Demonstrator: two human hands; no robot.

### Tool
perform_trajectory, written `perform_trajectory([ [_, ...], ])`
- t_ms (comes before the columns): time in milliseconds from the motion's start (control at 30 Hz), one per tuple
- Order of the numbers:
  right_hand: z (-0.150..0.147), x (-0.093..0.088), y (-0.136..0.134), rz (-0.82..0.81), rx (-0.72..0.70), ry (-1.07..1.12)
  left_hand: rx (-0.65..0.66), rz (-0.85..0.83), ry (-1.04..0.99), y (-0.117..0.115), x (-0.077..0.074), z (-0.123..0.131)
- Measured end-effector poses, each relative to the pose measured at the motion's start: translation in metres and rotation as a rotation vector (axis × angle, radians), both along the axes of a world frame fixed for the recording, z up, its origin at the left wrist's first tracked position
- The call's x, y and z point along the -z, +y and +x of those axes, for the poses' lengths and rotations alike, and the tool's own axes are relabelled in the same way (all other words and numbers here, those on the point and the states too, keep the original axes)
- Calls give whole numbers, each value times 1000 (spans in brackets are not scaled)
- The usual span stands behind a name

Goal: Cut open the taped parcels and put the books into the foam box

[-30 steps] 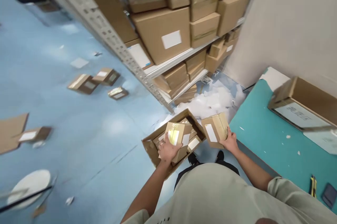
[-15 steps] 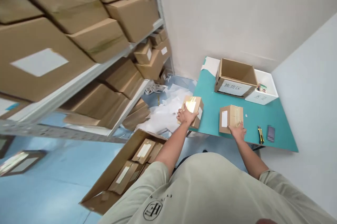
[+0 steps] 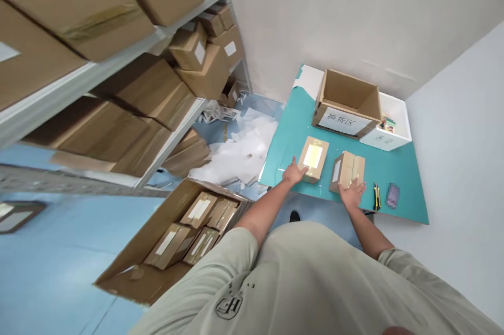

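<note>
Two small taped cardboard boxes lie side by side on the teal table (image 3: 291, 135). My left hand (image 3: 294, 172) grips the near left edge of the left box (image 3: 314, 157), whose top tape glares. My right hand (image 3: 352, 191) lies over the near end of the right box (image 3: 348, 168), fingers curled onto its top. Both boxes rest on the table surface.
An open labelled carton (image 3: 346, 106) and a white bin (image 3: 389, 133) stand at the table's far end. A utility knife (image 3: 376, 196) and a dark phone (image 3: 392, 195) lie right of my hand. A floor carton (image 3: 157, 251) holds several small boxes. Loaded shelving (image 3: 118, 77) stands left, above scattered white paper (image 3: 240, 154).
I turned from the floor carton to the table. Both boxes went from held in the air to lying on the table, the left one further in from the edge.
</note>
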State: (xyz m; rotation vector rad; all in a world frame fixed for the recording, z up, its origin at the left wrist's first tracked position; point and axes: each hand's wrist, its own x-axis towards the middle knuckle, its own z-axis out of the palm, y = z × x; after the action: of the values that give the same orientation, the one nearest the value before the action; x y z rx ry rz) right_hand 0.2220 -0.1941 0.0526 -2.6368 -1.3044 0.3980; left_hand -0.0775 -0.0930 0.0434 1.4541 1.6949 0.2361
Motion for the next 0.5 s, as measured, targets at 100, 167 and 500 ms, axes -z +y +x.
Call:
perform_trajectory([
  [100,-25,0,-12,97,-229,-109,-47,-54,8,-54,28,-60],
  [167,-46,-3,-11,146,-430,-132,-73,-180,80,-106,46,-108],
  [500,-216,14,28,118,-1153,103,-647,-495,338,-426,65,-314],
])
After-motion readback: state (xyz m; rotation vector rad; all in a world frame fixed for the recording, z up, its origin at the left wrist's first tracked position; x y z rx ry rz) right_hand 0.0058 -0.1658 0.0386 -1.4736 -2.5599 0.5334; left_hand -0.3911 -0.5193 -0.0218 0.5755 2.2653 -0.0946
